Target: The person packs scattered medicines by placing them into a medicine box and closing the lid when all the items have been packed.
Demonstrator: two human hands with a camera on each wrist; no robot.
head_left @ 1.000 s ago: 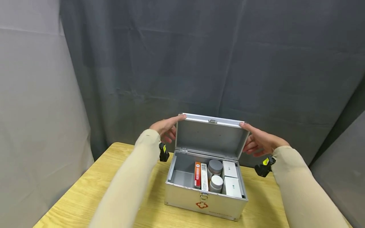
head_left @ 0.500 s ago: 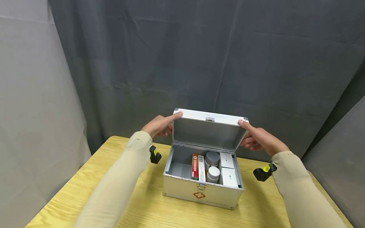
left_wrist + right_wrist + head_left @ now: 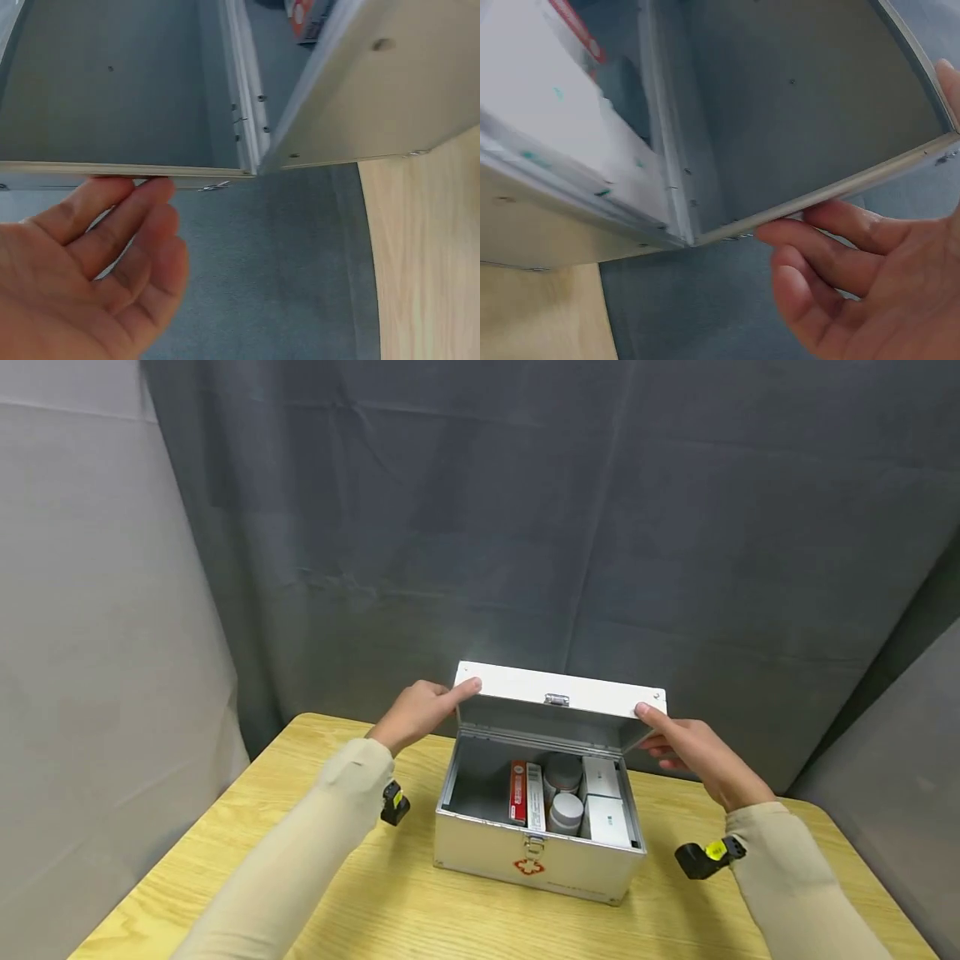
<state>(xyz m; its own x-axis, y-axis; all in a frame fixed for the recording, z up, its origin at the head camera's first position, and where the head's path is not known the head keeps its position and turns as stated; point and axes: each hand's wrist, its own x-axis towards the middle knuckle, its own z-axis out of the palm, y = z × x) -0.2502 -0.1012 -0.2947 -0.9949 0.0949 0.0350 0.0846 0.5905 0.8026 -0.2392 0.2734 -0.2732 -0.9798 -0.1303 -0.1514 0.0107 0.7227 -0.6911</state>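
Note:
A silver metal first-aid box (image 3: 480, 852) with a red cross on its front stands on the table, its hinged lid (image 3: 558, 683) part-way raised and tilted forward. My left hand (image 3: 418, 714) grips the lid's left front corner, thumb on the front face; in the left wrist view its fingers (image 3: 112, 232) touch the lid's outer side. At the right corner, my right hand (image 3: 705, 758) holds the lid the same way, fingers (image 3: 825, 255) against the outside. Within the box are a red carton (image 3: 517, 792), a slim white carton (image 3: 536, 797), two lidded bottles (image 3: 566, 812) and two white boxes (image 3: 607, 821).
The wooden table (image 3: 390, 893) extends around the box on both sides and in front. A dark grey curtain (image 3: 450, 527) hangs behind it. Pale cloth (image 3: 97, 610) hangs at the left, with another pale panel at the right.
Both hands have tipped the lid forward and down from a more upright position, so more of its outer front face shows. The box contents look unmoved.

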